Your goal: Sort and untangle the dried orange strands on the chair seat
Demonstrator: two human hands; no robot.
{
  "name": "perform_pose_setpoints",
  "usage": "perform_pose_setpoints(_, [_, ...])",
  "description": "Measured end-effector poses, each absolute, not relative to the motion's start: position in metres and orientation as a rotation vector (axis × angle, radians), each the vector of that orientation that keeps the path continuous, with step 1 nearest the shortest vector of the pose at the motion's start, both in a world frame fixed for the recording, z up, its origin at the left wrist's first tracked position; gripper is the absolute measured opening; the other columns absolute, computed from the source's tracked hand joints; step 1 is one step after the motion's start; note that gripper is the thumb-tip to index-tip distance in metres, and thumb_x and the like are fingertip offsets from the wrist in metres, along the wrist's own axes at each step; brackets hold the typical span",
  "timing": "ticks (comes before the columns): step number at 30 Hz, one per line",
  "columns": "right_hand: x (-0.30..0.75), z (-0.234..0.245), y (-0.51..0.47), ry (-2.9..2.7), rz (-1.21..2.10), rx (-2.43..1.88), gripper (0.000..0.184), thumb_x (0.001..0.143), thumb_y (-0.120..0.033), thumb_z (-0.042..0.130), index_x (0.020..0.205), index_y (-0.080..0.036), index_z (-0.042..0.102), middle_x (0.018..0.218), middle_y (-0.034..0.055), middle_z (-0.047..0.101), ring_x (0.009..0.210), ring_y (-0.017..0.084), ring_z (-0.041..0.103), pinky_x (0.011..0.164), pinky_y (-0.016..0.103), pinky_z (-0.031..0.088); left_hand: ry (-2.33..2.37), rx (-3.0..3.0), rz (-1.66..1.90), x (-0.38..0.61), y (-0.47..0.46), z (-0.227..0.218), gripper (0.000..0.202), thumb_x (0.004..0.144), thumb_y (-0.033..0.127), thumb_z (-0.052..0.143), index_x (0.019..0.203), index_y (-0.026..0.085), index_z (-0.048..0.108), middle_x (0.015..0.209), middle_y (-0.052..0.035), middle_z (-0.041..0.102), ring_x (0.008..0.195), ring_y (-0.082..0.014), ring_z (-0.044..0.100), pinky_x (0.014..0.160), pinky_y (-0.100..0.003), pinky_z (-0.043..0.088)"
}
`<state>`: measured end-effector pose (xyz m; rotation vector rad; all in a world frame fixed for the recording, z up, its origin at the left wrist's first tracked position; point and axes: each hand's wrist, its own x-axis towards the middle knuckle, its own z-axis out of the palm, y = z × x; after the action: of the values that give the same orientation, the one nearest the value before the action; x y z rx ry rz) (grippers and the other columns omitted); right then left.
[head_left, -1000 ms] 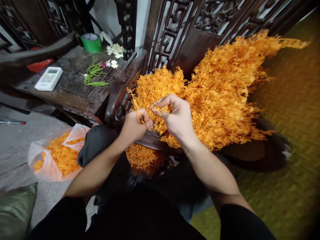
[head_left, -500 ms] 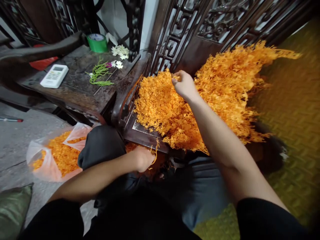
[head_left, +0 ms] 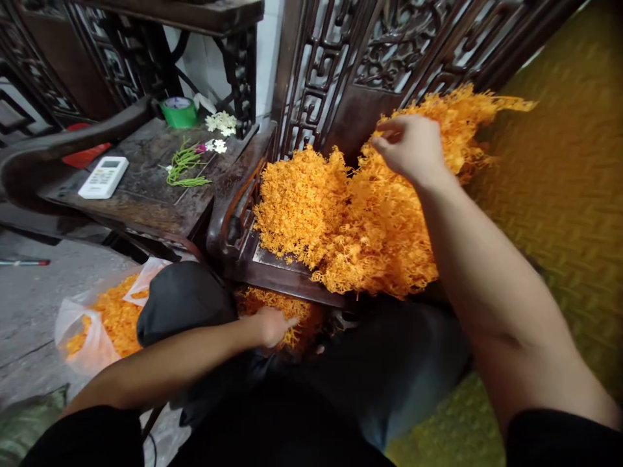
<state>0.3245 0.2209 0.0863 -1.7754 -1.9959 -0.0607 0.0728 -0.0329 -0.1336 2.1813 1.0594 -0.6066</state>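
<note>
A big heap of orange frilly, branching strands (head_left: 302, 201) covers the seat of a dark carved wooden chair (head_left: 292, 284). Over its upper right part is my right hand (head_left: 416, 149), its bent fingers and thumb drawn together in a pinch on orange strands. Low between my knees, my left hand (head_left: 273, 326) is closed, one digit pointing right. A small frilly orange piece shows by its fingertips; whether they grip it is unclear. Behind that hand, more orange strands (head_left: 265, 301) lie below the seat edge.
At left, a second wooden seat (head_left: 146, 207) carries a white remote (head_left: 104, 177), green tape roll (head_left: 179, 112), green stems (head_left: 187, 162) and white flowers (head_left: 221, 123). A plastic bag (head_left: 100, 340) of orange strands sits on the floor. Yellow woven matting (head_left: 559, 214) is at right.
My right hand has moved right, from the smaller clump's edge onto the larger one. The strand hanging from my left hand no longer shows clearly. The view has shifted slightly.
</note>
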Motion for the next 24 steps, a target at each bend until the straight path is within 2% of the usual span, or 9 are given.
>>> perform_pose_setpoints(3, [0.376, 0.106, 0.185, -1.953, -0.162, -1.858, 0.050, 0.099, -0.042, 0.061, 0.139, -0.013, 0.068, 0.124, 0.0209, 0.073, 0.114, 0.034, 0.068, 0.106, 0.050, 0.049, 0.979, 2.322, -0.690, 0.066, -0.023, -0.130, 0.087, 0.093, 0.020, 0.058, 0.169, 0.036, 0.019, 0.110, -0.0190, 0.078, 0.098, -0.0341, 0.077, 0.083, -0.042, 0.059])
perform_pose_setpoints(6, [0.426, 0.095, 0.156, -2.062, -0.070, -2.006, 0.070, 0.086, -0.054, 0.076, 0.142, -0.013, 0.066, 0.133, 0.0224, 0.067, 0.121, 0.040, 0.064, 0.108, 0.056, 0.048, 1.025, 2.487, -0.597, 0.062, -0.009, -0.114, 0.079, 0.101, 0.027, 0.048, 0.170, 0.033, 0.009, 0.104, -0.0157, 0.079, 0.090, -0.0317, 0.078, 0.079, -0.039, 0.057])
perform_pose_setpoints(7, [0.440, 0.085, 0.149, -2.099, -0.001, -2.040, 0.070, 0.081, -0.054, 0.080, 0.138, -0.015, 0.069, 0.130, 0.0210, 0.067, 0.119, 0.039, 0.064, 0.107, 0.057, 0.049, 1.040, 2.525, -0.522, 0.063, -0.003, -0.104, 0.077, 0.102, 0.028, 0.047, 0.170, 0.032, 0.011, 0.102, -0.0136, 0.080, 0.089, -0.0304, 0.078, 0.079, -0.039, 0.057])
perform_pose_setpoints(9, [0.461, 0.062, 0.141, -2.118, 0.074, -2.033, 0.054, 0.077, -0.047, 0.083, 0.121, -0.016, 0.077, 0.118, 0.0168, 0.070, 0.108, 0.036, 0.067, 0.102, 0.056, 0.052, 1.060, 2.559, -0.306, 0.070, 0.011, -0.077, 0.068, 0.104, 0.030, 0.045, 0.168, 0.030, 0.024, 0.103, -0.0101, 0.081, 0.091, -0.0265, 0.077, 0.083, -0.037, 0.057])
perform_pose_setpoints(12, [0.475, 0.035, 0.137, -1.983, -0.051, -1.892, 0.030, 0.075, -0.034, 0.085, 0.098, -0.016, 0.079, 0.104, 0.0140, 0.069, 0.093, 0.031, 0.067, 0.092, 0.053, 0.056, 1.142, 2.499, 0.222, 0.100, 0.040, -0.028, 0.044, 0.105, 0.036, 0.042, 0.144, 0.027, 0.062, 0.115, -0.0076, 0.080, 0.096, -0.0201, 0.074, 0.089, -0.033, 0.055])
perform_pose_setpoints(15, [0.480, 0.030, 0.137, -1.793, -0.128, -1.739, 0.027, 0.073, -0.033, 0.085, 0.093, -0.018, 0.074, 0.096, 0.0111, 0.067, 0.088, 0.030, 0.066, 0.088, 0.053, 0.057, 1.167, 2.414, 0.757, 0.149, 0.078, 0.011, 0.036, 0.103, 0.036, 0.045, 0.127, 0.024, 0.069, 0.096, -0.0055, 0.078, 0.081, -0.0180, 0.070, 0.086, -0.034, 0.056])
perform_pose_setpoints(19, [0.491, 0.045, 0.142, -1.470, -0.049, -1.559, 0.033, 0.085, -0.034, 0.073, 0.114, -0.019, 0.070, 0.088, 0.0072, 0.069, 0.085, 0.026, 0.067, 0.084, 0.047, 0.058, 1.020, 2.343, 1.102, 0.226, 0.128, 0.034, 0.041, 0.097, 0.032, 0.056, 0.135, 0.017, 0.060, 0.126, -0.0131, 0.071, 0.116, -0.0212, 0.067, 0.108, -0.037, 0.051])
perform_pose_setpoints(21, [0.498, 0.053, 0.146, -1.363, -0.041, -1.481, 0.037, 0.089, -0.038, 0.068, 0.120, -0.018, 0.068, 0.092, 0.0090, 0.071, 0.086, 0.027, 0.069, 0.081, 0.046, 0.059, 1.037, 2.371, 1.044, 0.262, 0.145, 0.036, 0.061, 0.097, 0.045, 0.059, 0.149, 0.014, 0.049, 0.150, -0.0192, 0.058, 0.139, -0.0270, 0.056, 0.120, -0.042, 0.042])
perform_pose_setpoints(24, [0.509, 0.062, 0.149, -1.327, -0.062, -1.426, 0.038, 0.096, -0.049, 0.059, 0.106, -0.016, 0.073, 0.087, 0.0114, 0.071, 0.083, 0.028, 0.070, 0.076, 0.047, 0.060, 1.096, 2.494, 0.728, 0.304, 0.158, 0.030, 0.095, 0.090, 0.069, 0.059, 0.165, 0.019, 0.029, 0.173, -0.0182, 0.030, 0.159, -0.0395, 0.028, 0.129, -0.060, 0.026])
